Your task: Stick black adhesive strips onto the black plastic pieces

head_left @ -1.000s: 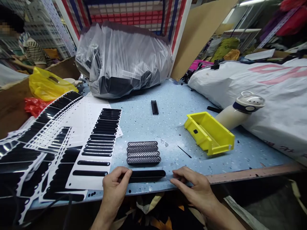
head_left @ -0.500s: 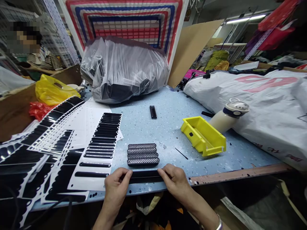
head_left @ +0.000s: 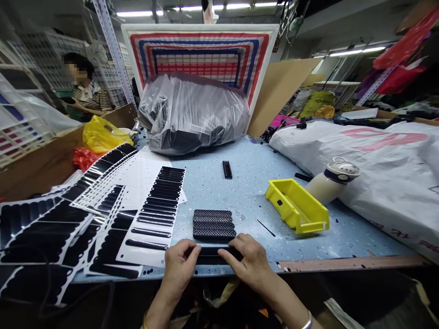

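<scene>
My left hand and my right hand press on a long black strip lying at the near edge of the blue table. The left fingers pinch its left end. My right fingers lie flat over its right part. Just beyond the strip sits a row of black perforated grille pieces, side by side. A white backing sheet with black oval stickers lies left of my left hand.
More sticker sheets fan out at the left. A yellow plastic bin and a white bottle stand at the right, before a big white sack. A clear bag of black parts sits at the back. A person stands far left.
My right hand has slid left along the strip, from its right end to over its middle. The left hand has kept its hold. The camera has tilted up.
</scene>
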The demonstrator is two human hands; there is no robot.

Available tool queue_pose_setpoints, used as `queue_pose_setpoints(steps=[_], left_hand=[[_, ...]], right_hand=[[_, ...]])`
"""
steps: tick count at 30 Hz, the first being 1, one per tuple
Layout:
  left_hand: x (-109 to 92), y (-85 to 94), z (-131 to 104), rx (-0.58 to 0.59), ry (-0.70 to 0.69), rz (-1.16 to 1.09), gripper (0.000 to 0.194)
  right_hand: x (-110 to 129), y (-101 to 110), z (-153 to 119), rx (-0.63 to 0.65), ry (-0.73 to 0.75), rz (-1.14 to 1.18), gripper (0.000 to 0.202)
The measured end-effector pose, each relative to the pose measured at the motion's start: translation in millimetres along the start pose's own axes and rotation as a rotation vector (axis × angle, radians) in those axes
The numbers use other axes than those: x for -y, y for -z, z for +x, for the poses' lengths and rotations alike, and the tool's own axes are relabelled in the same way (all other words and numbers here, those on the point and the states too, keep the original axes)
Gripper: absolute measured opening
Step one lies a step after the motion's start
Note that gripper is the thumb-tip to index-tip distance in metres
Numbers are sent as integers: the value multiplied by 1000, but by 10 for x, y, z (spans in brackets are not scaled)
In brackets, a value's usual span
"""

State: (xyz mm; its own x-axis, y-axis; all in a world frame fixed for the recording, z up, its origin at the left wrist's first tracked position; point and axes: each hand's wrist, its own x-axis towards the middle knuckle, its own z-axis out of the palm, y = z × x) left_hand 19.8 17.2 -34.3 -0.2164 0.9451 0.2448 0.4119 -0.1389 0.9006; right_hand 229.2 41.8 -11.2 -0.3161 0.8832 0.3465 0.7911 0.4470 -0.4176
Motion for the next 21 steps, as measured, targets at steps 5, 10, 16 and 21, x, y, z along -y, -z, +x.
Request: queue_pose_setpoints(steps=[5,10,16,21], left_hand=[[14,2,-8,22,-50,16,20],[10,0,-10,7,-59,-18,22],[20,17,18,11,-9,-19,23],[57,2,-42,45,-59,92,25]], right_hand=[[95,-251,73,-72,4,8,41],[69,-295,89,-11,-100,70,41],[-142,-79,-39,-95,-220,199,45],[-202,-90,-170,-98,-209,179,47]])
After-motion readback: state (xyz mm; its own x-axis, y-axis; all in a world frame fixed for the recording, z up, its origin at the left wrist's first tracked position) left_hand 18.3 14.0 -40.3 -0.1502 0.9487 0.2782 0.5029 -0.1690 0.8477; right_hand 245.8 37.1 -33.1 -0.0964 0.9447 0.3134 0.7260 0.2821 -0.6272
